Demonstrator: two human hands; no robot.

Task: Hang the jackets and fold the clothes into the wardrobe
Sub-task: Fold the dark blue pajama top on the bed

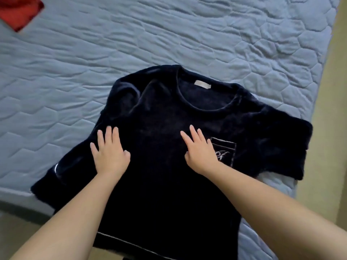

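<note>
- Both hands flat on dark top (pixel 169 128): left hand (pixel 109 154), right hand (pixel 201 152), fingers straight, slightly spread, gripping nothing.
- Top lies face-up at mattress (pixel 75 72) near corner, hem over edge.
- Risk: plush fabric bunches or slides off edge during fold.
- Red cloth (pixel 18 10) at far-left corner.

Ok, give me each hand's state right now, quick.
Left hand: open, fingers straight, pressing flat on the dark shirt.
Right hand: open, fingers spread, pressing flat on the same shirt beside its chest pocket.
</note>
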